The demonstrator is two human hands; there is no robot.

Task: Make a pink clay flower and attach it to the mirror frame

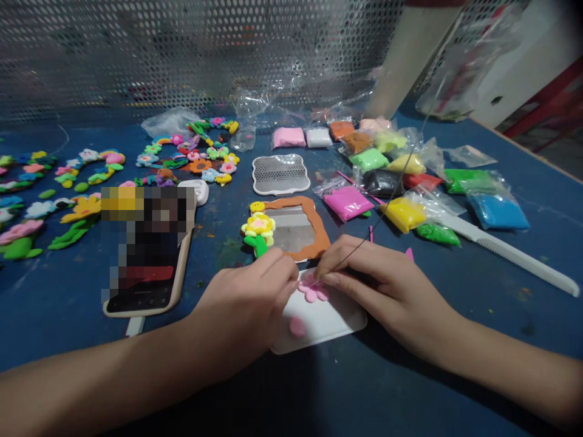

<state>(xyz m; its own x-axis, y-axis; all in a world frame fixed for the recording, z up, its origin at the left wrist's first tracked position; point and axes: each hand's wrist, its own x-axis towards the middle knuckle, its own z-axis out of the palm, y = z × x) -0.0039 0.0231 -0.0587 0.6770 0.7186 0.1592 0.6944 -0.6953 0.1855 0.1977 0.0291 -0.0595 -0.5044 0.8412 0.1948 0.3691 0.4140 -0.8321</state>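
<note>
A pink clay flower (313, 289) with rounded petals lies on a white board with rounded corners (337, 321). My left hand (255, 303) is closed at the flower's left edge, its fingertips mostly hidden. From the other side my right hand (378, 285) pinches thumb and fingers together over the upper right petals. Whatever sits in either pinch is too small or hidden to name. A flattened pink clay piece (297, 326) rests lower on the board. Just beyond stands a mirror with a brown clay frame (321, 233), a yellow clay flower (259, 226) on its left side.
Behind is a second white-edged mirror (281, 175). Bagged clay, including a magenta packet (347, 202), covers the right, with a white comb (514, 255). Left are a phone (150, 255) on a cable and several clay-decorated pieces (82, 209). A perforated metal panel (182, 54) borders the back.
</note>
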